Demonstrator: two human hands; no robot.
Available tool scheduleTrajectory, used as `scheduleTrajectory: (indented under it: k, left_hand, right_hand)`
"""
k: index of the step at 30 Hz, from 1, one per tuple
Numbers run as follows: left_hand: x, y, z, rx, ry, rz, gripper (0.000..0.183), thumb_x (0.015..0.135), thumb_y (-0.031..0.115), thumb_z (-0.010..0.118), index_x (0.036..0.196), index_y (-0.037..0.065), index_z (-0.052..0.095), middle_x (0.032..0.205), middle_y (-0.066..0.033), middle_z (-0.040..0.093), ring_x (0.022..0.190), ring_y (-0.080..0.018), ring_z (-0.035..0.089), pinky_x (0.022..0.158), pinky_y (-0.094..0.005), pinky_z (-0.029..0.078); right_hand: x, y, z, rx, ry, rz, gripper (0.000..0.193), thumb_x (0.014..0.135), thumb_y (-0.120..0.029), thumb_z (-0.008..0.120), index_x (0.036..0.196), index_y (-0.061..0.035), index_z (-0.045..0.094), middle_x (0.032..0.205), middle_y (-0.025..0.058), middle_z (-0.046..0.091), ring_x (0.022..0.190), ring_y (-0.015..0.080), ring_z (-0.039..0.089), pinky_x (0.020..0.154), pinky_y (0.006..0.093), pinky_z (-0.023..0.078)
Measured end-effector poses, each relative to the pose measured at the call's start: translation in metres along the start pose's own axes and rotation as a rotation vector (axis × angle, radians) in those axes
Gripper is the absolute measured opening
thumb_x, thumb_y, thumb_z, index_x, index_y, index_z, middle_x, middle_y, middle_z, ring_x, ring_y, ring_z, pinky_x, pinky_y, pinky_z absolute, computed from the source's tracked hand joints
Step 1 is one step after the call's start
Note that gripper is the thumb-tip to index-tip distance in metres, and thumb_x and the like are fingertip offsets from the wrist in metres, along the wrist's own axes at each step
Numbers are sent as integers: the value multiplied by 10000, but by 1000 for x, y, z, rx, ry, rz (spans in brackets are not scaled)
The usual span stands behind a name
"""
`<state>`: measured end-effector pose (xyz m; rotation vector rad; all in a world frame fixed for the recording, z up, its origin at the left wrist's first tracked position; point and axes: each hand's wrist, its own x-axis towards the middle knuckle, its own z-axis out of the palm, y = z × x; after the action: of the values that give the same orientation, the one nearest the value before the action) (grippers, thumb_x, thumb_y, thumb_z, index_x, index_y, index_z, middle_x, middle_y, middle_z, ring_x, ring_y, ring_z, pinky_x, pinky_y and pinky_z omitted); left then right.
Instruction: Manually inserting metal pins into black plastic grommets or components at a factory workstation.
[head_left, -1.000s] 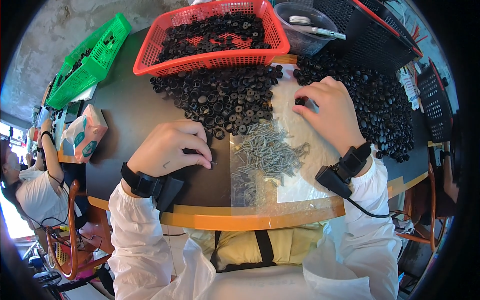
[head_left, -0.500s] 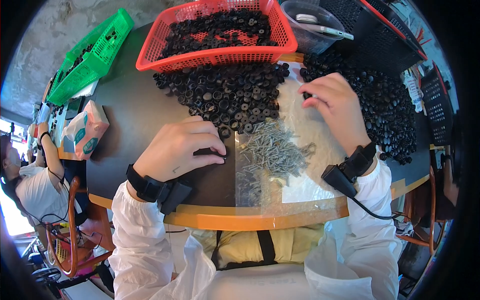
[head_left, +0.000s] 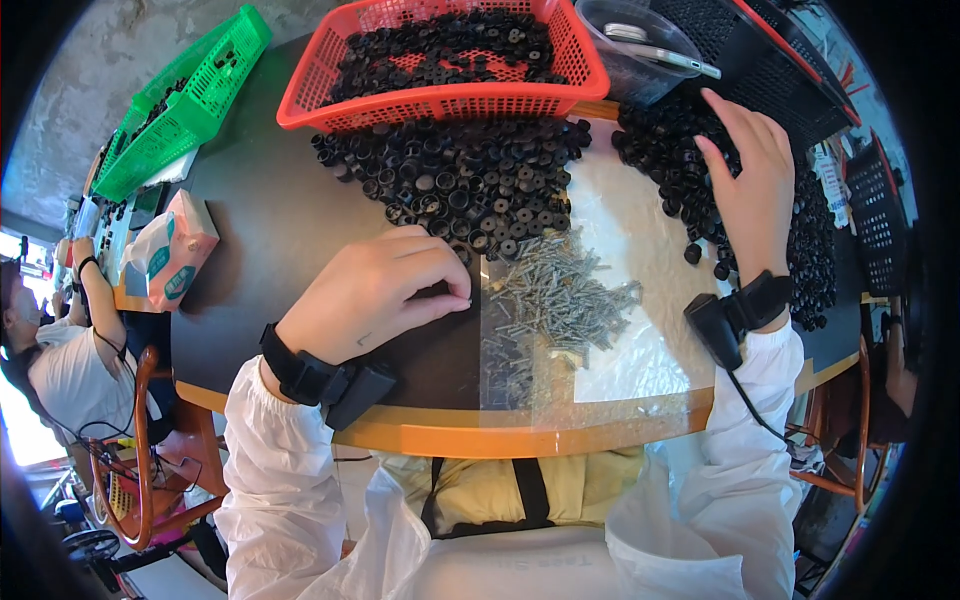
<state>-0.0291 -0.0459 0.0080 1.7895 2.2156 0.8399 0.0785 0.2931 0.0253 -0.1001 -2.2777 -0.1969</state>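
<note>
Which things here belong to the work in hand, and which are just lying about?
Likely in the work:
- screw pile, near the left hand
- right black pile, under the right hand
- middle black pile
- red basket

Likely lying about:
- tissue pack
- clear tub

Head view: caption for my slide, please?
Right hand open over black parts; left hand pinched beside a pile of metal screws.
</note>
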Motion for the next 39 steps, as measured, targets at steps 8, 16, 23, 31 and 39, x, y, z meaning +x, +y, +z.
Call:
scheduleTrajectory:
  k: [8, 16, 23, 31, 39]
  left_hand:
    - [9, -1, 7, -47, 257, 17, 190, 757, -19, 720, 934, 42, 689, 881, -71, 649, 794, -215, 619, 688, -291, 497]
    - [12, 4, 19, -413, 375, -204, 145, 822, 13, 697, 966, 16, 684, 922, -66, 660, 794, -139, 639, 690, -267, 511]
    - [22, 9, 23, -542, 441, -272, 164, 840, 9, 686, 1004, 18, 687, 939, -68, 663, 813, -121, 647, 694, -216, 497]
    - [49, 35, 28, -706, 528, -184, 140, 822, 9, 710, 956, -3, 671, 983, -104, 645, 872, -147, 627, 726, -250, 522]
    - [51, 32, 31, -107, 548, -4, 185, 718, -29, 760, 880, 35, 698, 929, -75, 628, 848, -189, 620, 753, -290, 501]
  right_hand:
    - [-15, -78, 14, 610, -312, -248, 225, 710, -128, 735, 933, -103, 717, 901, 14, 654, 898, 229, 563, 845, 361, 440]
    - [-17, -79, 17, 601, -334, -207, 201, 713, -158, 736, 902, -101, 700, 874, 8, 641, 901, 218, 566, 849, 353, 442]
    - [-21, -77, 18, 800, -247, -30, 201, 746, -199, 744, 909, -96, 687, 851, 43, 657, 837, 251, 612, 757, 359, 485]
    - [-26, -92, -3, 1457, -466, 325, 241, 758, -89, 779, 965, -9, 683, 846, 40, 665, 785, 107, 592, 737, 261, 485]
    - [-28, -90, -6, 1598, -541, 488, 210, 804, -98, 750, 983, -12, 683, 846, 9, 662, 780, 75, 590, 738, 242, 494]
